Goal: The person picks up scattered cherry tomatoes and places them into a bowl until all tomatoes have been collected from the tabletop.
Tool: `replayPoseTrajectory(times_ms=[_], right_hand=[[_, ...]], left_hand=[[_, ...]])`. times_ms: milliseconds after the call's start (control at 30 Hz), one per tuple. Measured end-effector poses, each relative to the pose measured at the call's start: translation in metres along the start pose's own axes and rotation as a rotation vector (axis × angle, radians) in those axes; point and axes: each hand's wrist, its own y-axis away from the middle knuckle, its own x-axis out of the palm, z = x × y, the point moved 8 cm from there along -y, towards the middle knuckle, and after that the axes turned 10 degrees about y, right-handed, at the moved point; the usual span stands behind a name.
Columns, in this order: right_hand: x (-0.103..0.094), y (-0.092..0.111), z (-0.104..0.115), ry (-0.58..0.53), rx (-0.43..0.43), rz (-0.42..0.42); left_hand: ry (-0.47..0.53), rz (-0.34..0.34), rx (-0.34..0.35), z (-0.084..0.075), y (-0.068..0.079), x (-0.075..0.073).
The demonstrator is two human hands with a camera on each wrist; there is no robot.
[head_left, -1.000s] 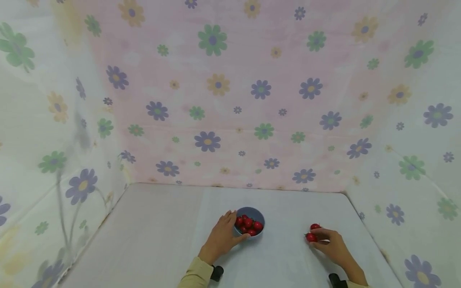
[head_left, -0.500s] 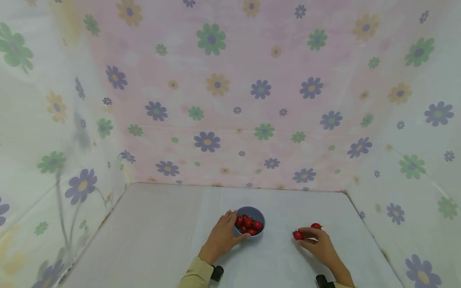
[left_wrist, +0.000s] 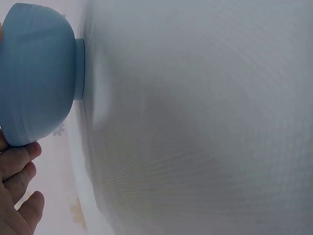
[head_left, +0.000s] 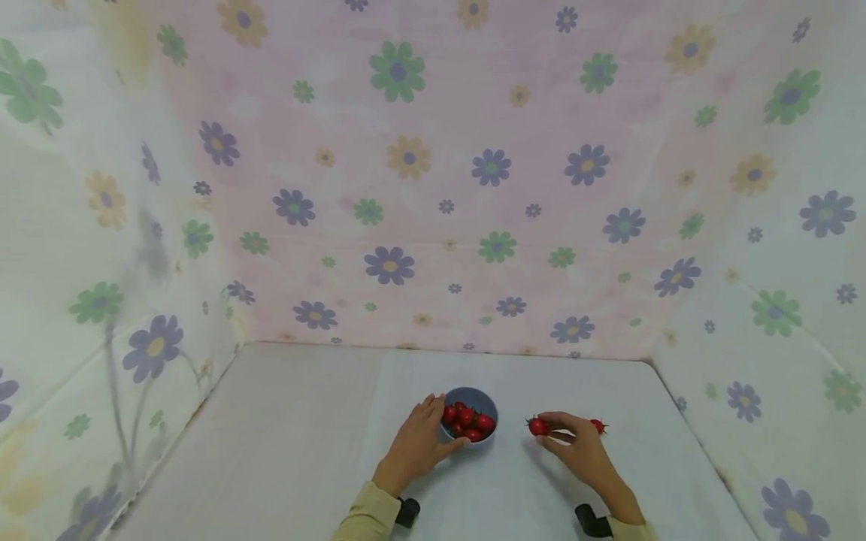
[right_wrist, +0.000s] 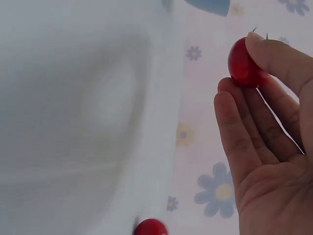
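Observation:
A small blue-grey bowl stands on the white table with several red cherry tomatoes inside. My left hand holds the bowl at its left side, fingers along the rim and thumb at the front. The left wrist view shows fingertips against the bowl's outer wall. To the right of the bowl, my right hand pinches one cherry tomato with green sepals between thumb and fingers, held above the table. Behind that hand lies another cherry tomato, partly hidden by it.
The white-covered table is bounded at the back and both sides by flower-printed cloth walls. A dark wrist device sits at the right cuff, and a similar one at the left.
The right hand has moved left toward the bowl with the cherry tomato, away from the other one, which stays on the table. The left hand and bowl have not moved.

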Motion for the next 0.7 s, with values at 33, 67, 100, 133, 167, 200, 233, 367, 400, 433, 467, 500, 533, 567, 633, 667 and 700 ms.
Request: replayPoseTrajectory(times_ms=[33,67,100,133,167,200,233,367,400,433,467,500,533,567,633,667,700], right_hand=[[0.0,-0.002,0.005,0.006,-0.028,-0.005],[-0.001,-0.005,0.01,0.008,-0.058,-0.012],[-0.002,-0.007,0.014,0.006,-0.088,-0.02],[-0.002,-0.01,0.02,0.006,-0.121,-0.025],[-0.003,-0.012,0.024,0.006,-0.149,-0.031],[-0.004,-0.014,0.029,0.008,-0.182,-0.04],[-0.004,-0.016,0.033,0.003,-0.202,-0.05],[-0.003,-0.025,0.05,0.005,-0.282,-0.064],[-0.002,-0.028,0.053,0.003,-0.294,-0.058],[0.0,-0.03,0.056,0.001,-0.3,-0.052],[0.003,-0.032,0.059,-0.003,-0.308,-0.042],[0.006,-0.034,0.061,-0.005,-0.31,-0.034],[0.007,-0.036,0.063,-0.009,-0.319,-0.031],[0.009,-0.038,0.065,-0.015,-0.323,-0.031],[0.012,-0.042,0.067,-0.025,-0.334,-0.036],[0.013,-0.043,0.068,-0.03,-0.34,-0.036],[0.015,-0.044,0.069,-0.034,-0.345,-0.035]], left_hand=[[0.0,-0.001,0.001,0.0,0.0,0.0],[0.005,-0.003,0.001,0.0,0.0,0.0],[0.009,-0.002,-0.001,0.0,0.0,0.0],[0.009,-0.002,-0.003,0.0,0.0,0.0],[0.007,-0.002,-0.003,0.0,0.0,0.001],[0.009,-0.003,-0.001,0.0,0.0,0.002],[0.01,-0.003,-0.002,0.0,0.0,0.002],[-0.008,-0.009,-0.002,0.0,-0.001,0.003],[-0.012,-0.013,-0.005,0.0,-0.001,0.003],[-0.021,-0.015,-0.009,0.001,-0.001,0.003],[-0.026,-0.016,-0.013,0.002,0.0,0.003],[-0.026,-0.018,-0.017,0.002,0.0,0.002],[-0.027,-0.017,-0.019,0.003,0.0,0.003],[-0.028,-0.015,-0.02,0.003,-0.001,0.003],[-0.026,-0.008,-0.024,0.003,-0.001,0.003],[-0.025,-0.004,-0.026,0.003,-0.001,0.003],[-0.023,-0.001,-0.028,0.003,-0.001,0.003]])
